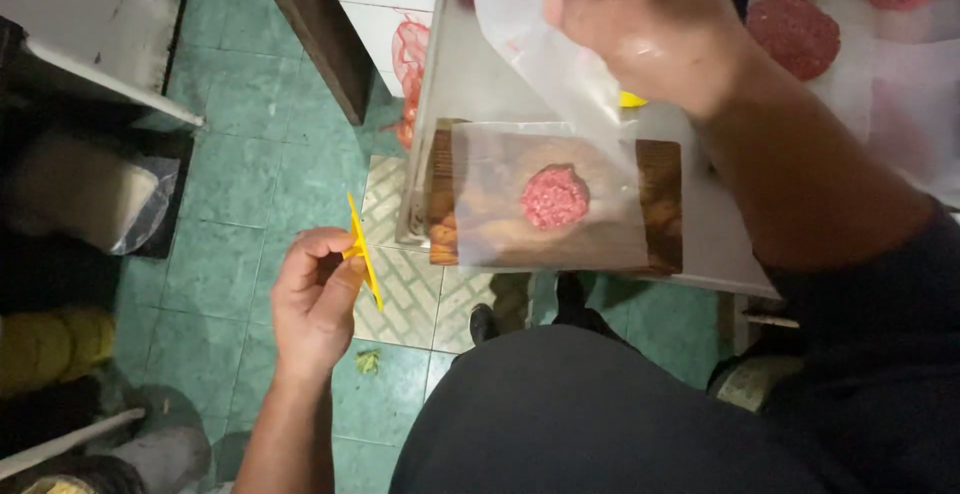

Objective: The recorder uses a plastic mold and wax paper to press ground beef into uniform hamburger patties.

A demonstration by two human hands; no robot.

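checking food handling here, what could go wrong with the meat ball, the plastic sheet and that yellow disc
1. The right hand lifts the clear plastic sheet by one edge; it could drag or shift the ground meat ball on the wooden board.
2. The board sits at the counter's edge, so a tug might tip it toward the tiled floor.
3. The left hand pinches the yellow disc over the floor; it could slip and get dirty.

A clear plastic sheet (540, 194) is lying flat over the wooden board at the counter's edge, wrapping a round pink meat patty (554, 197). A second clear sheet (545, 49) is hanging above it. A red mesh bag (408, 69) is dangling beside the counter.
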